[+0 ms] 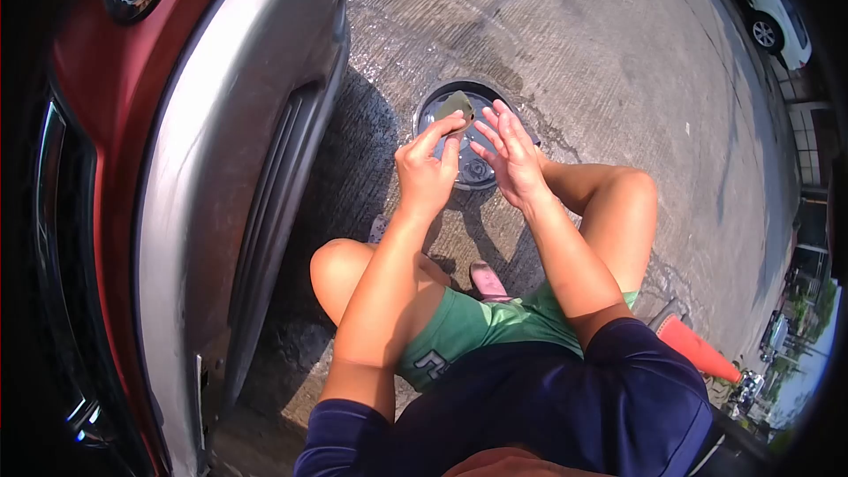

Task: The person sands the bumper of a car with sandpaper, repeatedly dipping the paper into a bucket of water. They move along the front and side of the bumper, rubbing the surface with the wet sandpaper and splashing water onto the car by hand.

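Observation:
Over a dark round basin [422, 115] of water on the concrete, my left hand [428, 163] pinches a dark green, flat piece [455, 108] between thumb and fingers. It looks like a sponge or cloth, but I cannot tell which. My right hand [514, 155] is just to the right of it, palm turned toward the piece, fingers spread and holding nothing. A small gap shows between the two hands. The basin's water lies below both hands, partly hidden by them.
A red and silver vehicle body [203, 168] stands close along the left. An orange cone [698, 349] lies at the lower right. A white car [768, 0] is at the far upper right. Wet concrete [618, 62] surrounds the basin.

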Demonstrator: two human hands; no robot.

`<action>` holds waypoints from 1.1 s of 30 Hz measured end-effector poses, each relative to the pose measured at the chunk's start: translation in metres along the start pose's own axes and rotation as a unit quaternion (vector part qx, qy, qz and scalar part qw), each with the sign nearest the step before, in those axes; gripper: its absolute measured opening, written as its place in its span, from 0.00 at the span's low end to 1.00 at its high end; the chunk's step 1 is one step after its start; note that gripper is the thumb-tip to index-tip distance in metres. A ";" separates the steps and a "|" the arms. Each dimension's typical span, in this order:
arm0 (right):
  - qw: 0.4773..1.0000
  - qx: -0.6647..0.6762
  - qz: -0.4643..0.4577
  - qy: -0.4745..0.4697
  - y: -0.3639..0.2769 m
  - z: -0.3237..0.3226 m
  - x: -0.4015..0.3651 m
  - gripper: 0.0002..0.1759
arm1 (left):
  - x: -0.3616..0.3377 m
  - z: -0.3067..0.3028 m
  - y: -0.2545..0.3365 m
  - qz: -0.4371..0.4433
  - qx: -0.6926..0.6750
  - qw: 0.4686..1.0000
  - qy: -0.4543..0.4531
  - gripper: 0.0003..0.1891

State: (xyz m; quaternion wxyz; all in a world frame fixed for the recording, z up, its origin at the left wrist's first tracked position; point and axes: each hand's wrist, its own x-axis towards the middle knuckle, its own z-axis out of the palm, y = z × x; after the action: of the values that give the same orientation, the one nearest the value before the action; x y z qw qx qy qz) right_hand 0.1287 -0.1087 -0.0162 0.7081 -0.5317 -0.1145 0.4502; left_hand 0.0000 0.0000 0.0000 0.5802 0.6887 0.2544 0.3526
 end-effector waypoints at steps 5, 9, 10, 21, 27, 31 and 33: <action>0.946 0.282 0.118 -0.111 0.013 -0.009 -0.007 0.32 | -0.022 0.018 0.000 0.195 0.158 0.959 -0.135 0.12; 0.958 0.256 0.074 -0.103 -0.001 -0.007 0.004 0.25 | -0.016 0.003 0.012 0.169 0.098 0.980 -0.046 0.13; 0.969 0.228 0.044 -0.085 0.000 -0.006 0.004 0.26 | -0.016 -0.002 0.010 0.146 0.080 0.986 -0.026 0.12; 0.720 -0.690 0.054 -0.041 0.150 -0.110 0.112 0.35 | -0.023 -0.029 -0.009 0.008 0.073 0.997 0.006 0.11; 0.931 -0.346 -0.109 0.045 0.042 0.008 0.122 0.33 | -0.029 -0.045 0.000 -0.019 0.087 0.995 0.032 0.11; 0.788 -0.407 -0.457 -0.067 -0.092 0.154 0.105 0.32 | -0.040 -0.056 -0.004 -0.036 0.136 0.990 0.032 0.11; 0.616 -0.537 -0.574 -0.045 -0.127 0.205 0.094 0.30 | -0.040 -0.063 0.000 -0.065 0.145 0.987 0.025 0.13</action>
State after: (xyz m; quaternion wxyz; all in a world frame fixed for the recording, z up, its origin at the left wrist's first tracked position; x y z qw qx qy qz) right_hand 0.1157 0.0921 0.1465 0.4041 -0.6219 -0.6496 -0.1671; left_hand -0.0740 0.0085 -0.0028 0.4888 0.7388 0.3614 0.2908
